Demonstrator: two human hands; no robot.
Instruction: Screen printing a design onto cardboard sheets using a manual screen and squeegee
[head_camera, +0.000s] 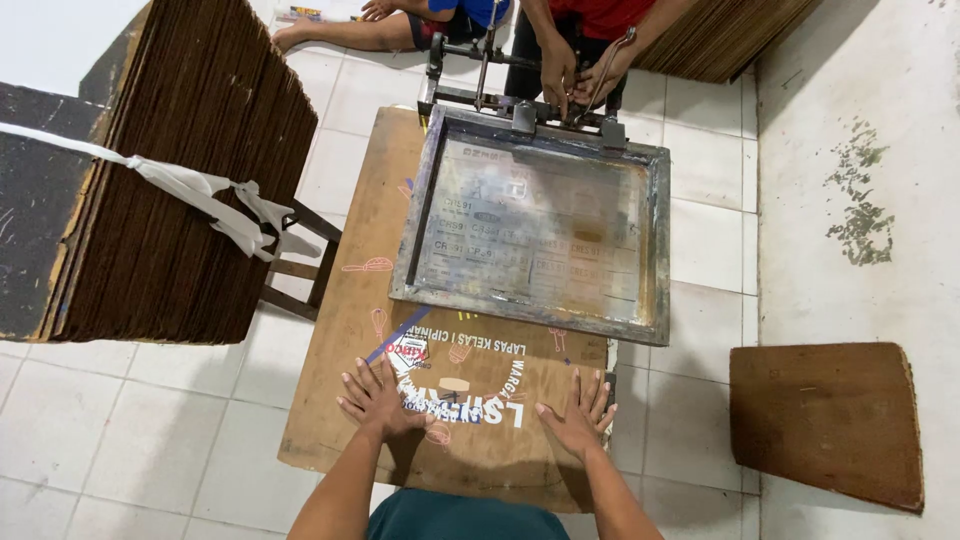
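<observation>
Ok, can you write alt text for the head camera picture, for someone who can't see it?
A person's left hand and right hand press flat on a printed cardboard sheet under a framed printing screen. Another person's hands grip the screen's hinge at the far end, and a tied stack of cardboard stands to the left.

The screen frame (535, 230) covers the far part of my cardboard sheet (340, 400); the print beneath cannot be judged. Markings on its mesh are too faint to read. The co-worker's hands (575, 80) show at the hinge clamp; the body above is cut off by the top edge. The bundled cardboard stack (180, 170) runs past the left edge.
</observation>
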